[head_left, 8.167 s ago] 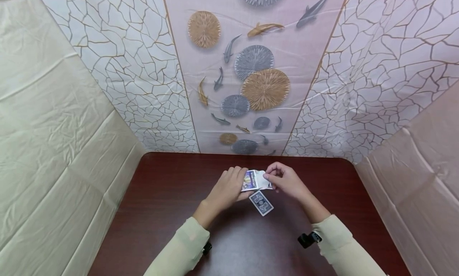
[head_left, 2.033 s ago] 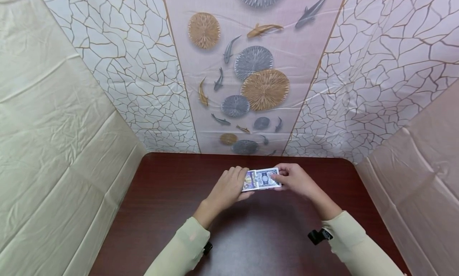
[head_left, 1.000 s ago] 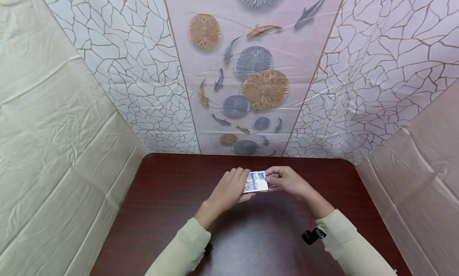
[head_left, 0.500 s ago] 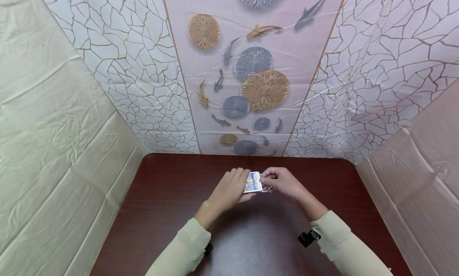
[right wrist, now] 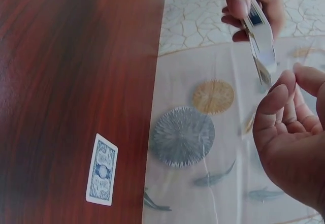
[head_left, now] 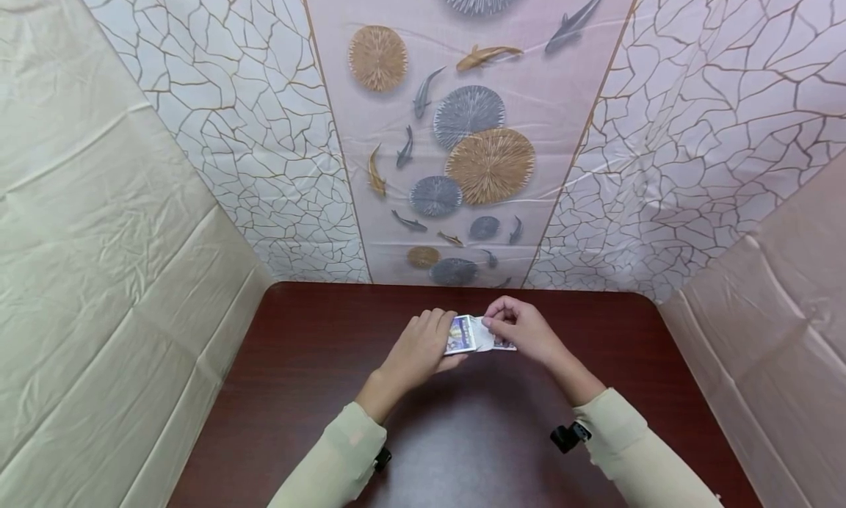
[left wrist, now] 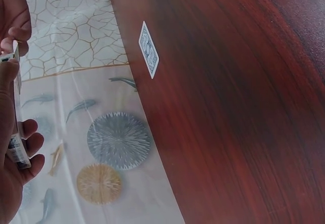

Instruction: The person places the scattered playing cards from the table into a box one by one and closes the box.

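My left hand (head_left: 418,345) grips a playing card box (head_left: 460,335) with a purple and yellow print, its open end facing right. From that end a white flap (head_left: 483,335) stands out. My right hand (head_left: 525,330) has its thumb and index fingertip together at the flap's edge, the other fingers curled loosely. In the right wrist view, the box (right wrist: 260,31) is seen edge-on with its flap bent outward. A single playing card (right wrist: 102,170), blue patterned back up, lies on the table; in the head view the right hand partly covers this card (head_left: 505,343).
The dark red wooden table (head_left: 449,434) ends at a patterned cloth backdrop (head_left: 456,163) with fish and round motifs. Beige padded panels (head_left: 132,310) flank it on both sides. A black camera (head_left: 569,437) is strapped at the right wrist.
Two seconds ago my right hand held a card at the box's end; that hand then moved left against the box. Now the flap is out and a card lies below the right hand.
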The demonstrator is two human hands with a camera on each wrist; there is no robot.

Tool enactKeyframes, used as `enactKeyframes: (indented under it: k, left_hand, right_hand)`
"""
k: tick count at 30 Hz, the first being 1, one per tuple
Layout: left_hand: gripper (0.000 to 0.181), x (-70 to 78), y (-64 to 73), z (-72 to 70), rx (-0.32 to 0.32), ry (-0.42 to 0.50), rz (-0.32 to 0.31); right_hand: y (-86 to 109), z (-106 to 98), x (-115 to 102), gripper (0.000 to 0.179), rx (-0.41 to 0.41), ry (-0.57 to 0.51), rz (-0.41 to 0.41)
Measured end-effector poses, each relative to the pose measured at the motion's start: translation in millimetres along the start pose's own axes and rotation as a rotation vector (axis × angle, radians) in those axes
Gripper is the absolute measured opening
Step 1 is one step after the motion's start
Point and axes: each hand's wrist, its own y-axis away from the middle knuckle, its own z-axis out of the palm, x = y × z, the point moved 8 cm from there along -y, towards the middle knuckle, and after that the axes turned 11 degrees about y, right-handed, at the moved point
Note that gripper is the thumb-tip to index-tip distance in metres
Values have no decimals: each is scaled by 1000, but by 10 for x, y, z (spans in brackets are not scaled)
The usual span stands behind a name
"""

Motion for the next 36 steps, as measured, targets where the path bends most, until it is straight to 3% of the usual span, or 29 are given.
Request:
enactKeyframes:
  k: [14, 26, 36]
  left_hand:
    - [76, -40, 34, -43, -8, 0, -16]
    - [75, -57, 48, -55, 0, -10, -4]
    - [75, -63, 29, -69, -5, -22, -1]
  right_hand:
    - [-73, -174, 245, 13, 63, 17, -12]
    - [-207, -110, 665, 15, 111, 278, -18]
    - [-377, 119, 1077, 35, 0, 487, -10]
